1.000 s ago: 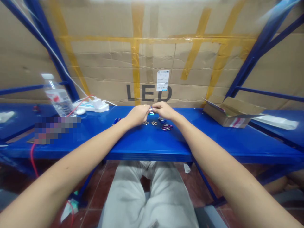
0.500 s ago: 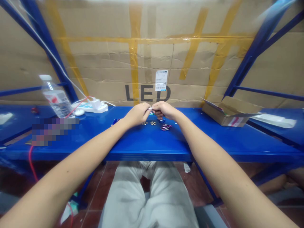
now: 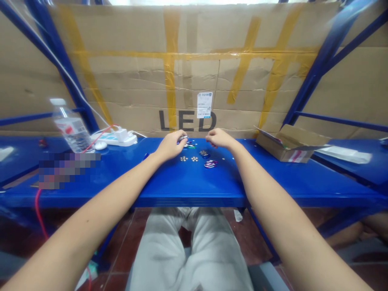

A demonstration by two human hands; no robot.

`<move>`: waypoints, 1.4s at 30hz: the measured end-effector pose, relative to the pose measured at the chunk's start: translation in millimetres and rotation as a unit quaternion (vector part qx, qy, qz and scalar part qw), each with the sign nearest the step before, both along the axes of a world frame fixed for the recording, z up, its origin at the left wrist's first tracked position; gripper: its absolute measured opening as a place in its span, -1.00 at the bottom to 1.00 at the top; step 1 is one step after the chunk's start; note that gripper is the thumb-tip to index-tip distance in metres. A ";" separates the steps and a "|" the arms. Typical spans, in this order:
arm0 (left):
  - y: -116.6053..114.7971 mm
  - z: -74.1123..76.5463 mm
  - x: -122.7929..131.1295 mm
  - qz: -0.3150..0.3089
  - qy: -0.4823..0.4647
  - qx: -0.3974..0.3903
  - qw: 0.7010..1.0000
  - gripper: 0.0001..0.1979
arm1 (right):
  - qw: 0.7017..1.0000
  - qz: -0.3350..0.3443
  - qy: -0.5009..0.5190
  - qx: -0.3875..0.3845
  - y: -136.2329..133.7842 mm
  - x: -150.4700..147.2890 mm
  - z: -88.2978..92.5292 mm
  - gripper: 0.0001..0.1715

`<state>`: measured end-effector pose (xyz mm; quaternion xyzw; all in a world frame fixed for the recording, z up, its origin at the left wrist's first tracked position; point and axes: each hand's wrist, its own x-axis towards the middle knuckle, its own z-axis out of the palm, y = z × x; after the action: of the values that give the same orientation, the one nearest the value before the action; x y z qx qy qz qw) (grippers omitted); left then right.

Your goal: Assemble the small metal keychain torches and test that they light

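My left hand [image 3: 172,145] is closed, thumb and fingers pinching a small silvery piece [image 3: 183,138] too blurred to name. Apart from it on the right, my right hand [image 3: 220,138] hovers above the blue table with its fingers curled together; whatever they hold, if anything, is hidden. Beneath the left fingertips lie several shiny pieces, among them a green one [image 3: 190,146]. Two small clusters of round silvery parts [image 3: 194,159] sit nearer to me. Beside those are a dark blue metallic bunch [image 3: 205,154] and a purple-red metallic bunch [image 3: 210,164], shaped like carabiners.
A cardboard box [image 3: 292,145] stands open on the right of the blue table [image 3: 188,184]. At left are a water bottle [image 3: 71,129], a white power strip [image 3: 119,138] and a red cable [image 3: 38,210]. A large cardboard sheet [image 3: 136,89] marked LED closes off the back.
My hands, which met fingertip to fingertip over a small white piece, have parted. The right moved right, the left slightly left, uncovering the pieces between them. The view tilted up slightly.
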<state>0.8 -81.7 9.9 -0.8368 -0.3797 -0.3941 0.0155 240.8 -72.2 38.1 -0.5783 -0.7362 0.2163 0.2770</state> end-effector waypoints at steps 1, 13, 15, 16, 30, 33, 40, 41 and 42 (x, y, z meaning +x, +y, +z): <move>1.4 -0.8 -0.5 -0.001 -0.004 -0.004 1.000 -0.84 | 0.999 0.002 -0.038 -0.008 1.1 4.7 -1.3 -0.85; 7.9 -5.0 -1.9 -0.039 -0.039 -0.049 0.997 -0.80 | 0.969 0.070 -0.172 -0.164 -1.9 8.7 -3.9 -0.70; 7.9 -5.4 -2.2 -0.037 -0.031 -0.048 0.998 -0.80 | 0.969 0.060 -0.169 -0.167 -2.9 10.2 -2.6 -0.66; 7.9 -5.5 -2.2 -0.035 -0.027 -0.049 0.998 -0.79 | 0.971 0.056 -0.163 -0.168 -3.6 11.6 -1.9 -0.66; 11.4 -8.6 -1.6 -0.022 -0.009 -0.050 0.998 -0.82 | 0.948 0.144 -0.209 -0.193 -17.7 11.7 3.2 -0.64; 10.6 -8.1 -1.5 -0.022 -0.012 -0.052 0.998 -0.82 | 0.948 0.109 -0.231 -0.188 -16.6 12.2 0.3 -0.71; 10.6 -7.8 -1.4 -0.021 -0.009 -0.058 0.998 -0.79 | 0.962 0.099 -0.213 -0.140 -19.4 16.4 7.6 -0.67; 10.8 -7.9 -1.4 -0.021 -0.010 -0.058 0.998 -0.79 | 0.963 0.125 -0.206 -0.122 -21.6 14.8 9.5 -0.67; 11.0 -7.9 -1.5 -0.022 -0.011 -0.058 0.998 -0.79 | 0.961 0.157 -0.195 -0.114 -24.0 12.5 11.1 -0.68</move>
<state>-0.7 -70.7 2.0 -0.8402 -0.3835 -0.3808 -0.0455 253.4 -96.3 49.1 -0.5138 -0.8282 0.2226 0.0232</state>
